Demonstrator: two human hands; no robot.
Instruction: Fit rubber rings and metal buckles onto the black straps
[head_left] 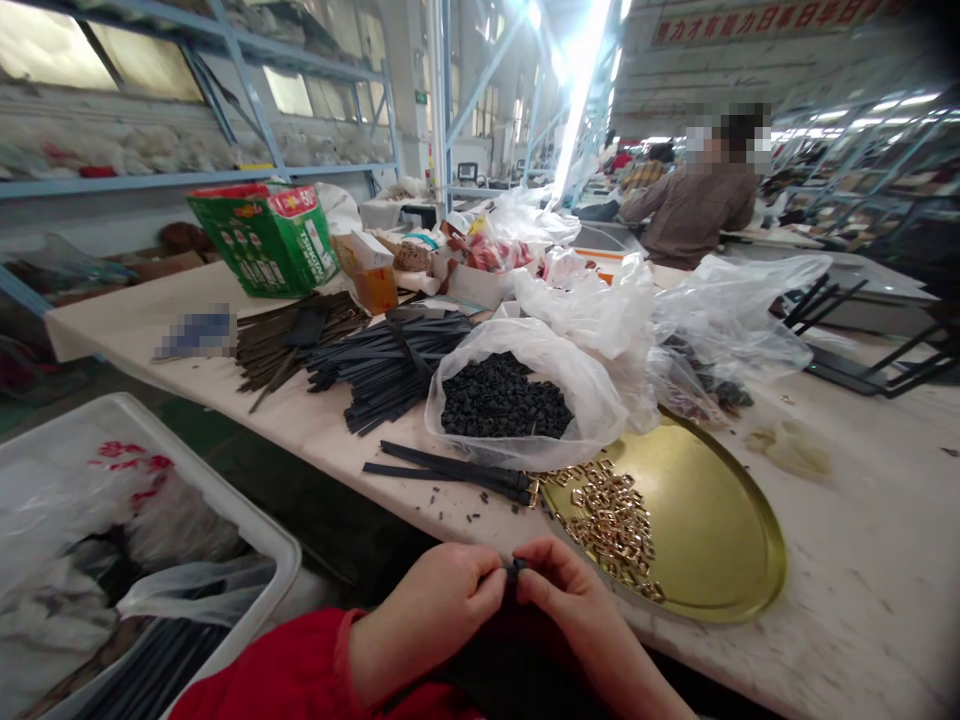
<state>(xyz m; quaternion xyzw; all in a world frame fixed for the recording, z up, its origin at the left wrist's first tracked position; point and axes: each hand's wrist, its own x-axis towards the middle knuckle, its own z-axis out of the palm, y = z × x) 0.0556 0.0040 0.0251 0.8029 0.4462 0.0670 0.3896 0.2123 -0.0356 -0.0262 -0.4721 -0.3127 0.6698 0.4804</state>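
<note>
Close to my lap, at the table's front edge, both hands are closed in a pinch. My left hand and my right hand meet on a small dark strap end, mostly covered by the fingers. Just beyond them lie a few black straps with gold buckles at their right ends. A round gold tray to the right carries a heap of small gold buckles. Behind the straps, a clear plastic bag stands open, filled with small black loops.
Bundles of black straps and brown straps lie farther back, near a green carton. A white bin stands at lower left. Plastic bags and a black rack occupy the right. Another person sits beyond.
</note>
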